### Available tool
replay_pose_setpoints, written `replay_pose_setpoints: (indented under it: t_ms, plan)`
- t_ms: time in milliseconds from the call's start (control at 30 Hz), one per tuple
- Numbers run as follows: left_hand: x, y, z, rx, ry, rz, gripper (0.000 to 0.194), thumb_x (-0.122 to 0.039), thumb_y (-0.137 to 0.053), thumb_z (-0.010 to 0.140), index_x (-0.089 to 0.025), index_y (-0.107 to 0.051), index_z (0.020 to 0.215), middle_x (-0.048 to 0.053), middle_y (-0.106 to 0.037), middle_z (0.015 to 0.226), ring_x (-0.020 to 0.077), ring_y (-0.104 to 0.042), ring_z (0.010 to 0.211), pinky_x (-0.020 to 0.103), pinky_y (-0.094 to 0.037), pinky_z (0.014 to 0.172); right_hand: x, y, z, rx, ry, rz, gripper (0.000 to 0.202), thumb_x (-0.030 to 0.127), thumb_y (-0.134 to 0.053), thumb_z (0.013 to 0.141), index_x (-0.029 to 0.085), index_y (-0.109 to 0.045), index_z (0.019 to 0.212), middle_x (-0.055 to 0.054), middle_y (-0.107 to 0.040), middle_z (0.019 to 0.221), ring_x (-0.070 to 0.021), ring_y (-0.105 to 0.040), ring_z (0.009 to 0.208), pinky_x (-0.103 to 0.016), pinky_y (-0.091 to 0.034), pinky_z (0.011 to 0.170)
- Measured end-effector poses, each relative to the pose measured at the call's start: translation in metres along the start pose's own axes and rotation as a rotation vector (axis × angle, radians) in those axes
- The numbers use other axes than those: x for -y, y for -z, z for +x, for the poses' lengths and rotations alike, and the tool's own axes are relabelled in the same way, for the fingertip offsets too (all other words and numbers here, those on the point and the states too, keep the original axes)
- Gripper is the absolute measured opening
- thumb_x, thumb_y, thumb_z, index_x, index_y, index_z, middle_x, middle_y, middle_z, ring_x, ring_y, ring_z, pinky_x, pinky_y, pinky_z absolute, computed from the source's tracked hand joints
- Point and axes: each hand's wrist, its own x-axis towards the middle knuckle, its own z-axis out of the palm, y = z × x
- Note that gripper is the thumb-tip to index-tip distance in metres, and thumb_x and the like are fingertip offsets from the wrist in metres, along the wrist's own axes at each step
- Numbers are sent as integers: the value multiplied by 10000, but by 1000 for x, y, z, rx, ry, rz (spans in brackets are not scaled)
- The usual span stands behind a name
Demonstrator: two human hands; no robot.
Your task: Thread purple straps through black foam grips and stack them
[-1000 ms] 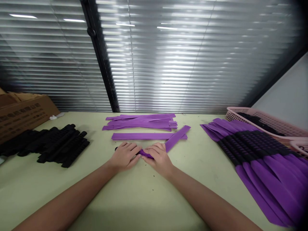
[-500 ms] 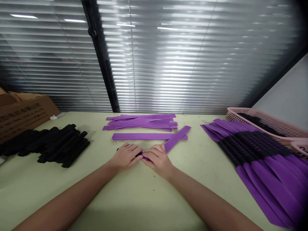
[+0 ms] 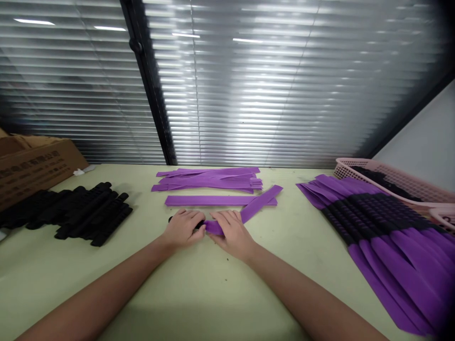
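Nearby, purple strips (image 3: 209, 180) lie beyond both hands (image 3: 208, 232).

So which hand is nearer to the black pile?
Left. The left hand holds a black piece, just right of the black pile; the right hand is farther right, on a purple strip.

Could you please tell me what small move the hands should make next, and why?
Probably the right hand should ease its purple strip toward the black piece in the left hand, since the strip's near end seems to meet that piece between the hands.
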Motion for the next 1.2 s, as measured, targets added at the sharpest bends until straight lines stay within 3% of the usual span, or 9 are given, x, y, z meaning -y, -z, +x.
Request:
replay_pose_setpoints:
  t_ms: [133, 333, 567, 800, 1033, 1200]
  plan:
    - [0, 0, 0, 1, 15, 5, 150, -266, -390, 829, -200, -524, 836, 27, -642, 759, 207, -588, 680, 339, -355, 652, -7, 1, 1, 27, 90, -93, 399, 401, -532, 910, 133, -541, 1204, -101, -671, 940, -222, -585, 875, -393, -423, 846]
    - [-2, 1, 0, -10, -13, 33, 138, -239, -387, 802, -197, -519, 807, 28, -628, 719, 192, -564, 646, 327, -356, 642, -15, 5, 0, -3, 264, -266, 461, 470, -535, 893, 91, -591, 1150, -87, -650, 793, -199, -587, 751, -328, -441, 678]
    - [-3, 1, 0, 27, 7, 99, 121, -235, -402, 811, -196, -515, 800, 29, -636, 735, 203, -579, 658, 343, -346, 653, -9, 5, 2, 46, 199, -399, 523, 564, -482, 889, 139, -583, 1175, -71, -670, 766, -186, -568, 675, -325, -341, 577]
    - [-3, -1, -1, 34, 95, 118, 131, -243, -400, 839, -199, -522, 855, 26, -657, 780, 217, -607, 709, 348, -341, 668, -10, 5, 4, 72, 219, -290, 248, 425, -577, 887, 187, -615, 946, -47, -672, 935, -166, -566, 793, -298, -357, 661]
    - [-2, -3, -2, 32, 69, 117, 158, -251, -373, 867, -195, -521, 855, 27, -648, 786, 209, -597, 707, 351, -337, 668, -13, 2, 2, -21, 287, -300, 194, 309, -537, 930, 173, -606, 812, -31, -657, 807, -154, -525, 754, -295, -333, 662]
    - [-3, 2, -2, 94, 35, 99, 203, -279, -333, 894, -191, -514, 868, 33, -629, 789, 206, -589, 707, 349, -331, 670, -14, 3, 2, -93, 336, -268, 151, 241, -559, 919, 175, -590, 786, -8, -647, 762, -140, -486, 715, -294, -306, 636]
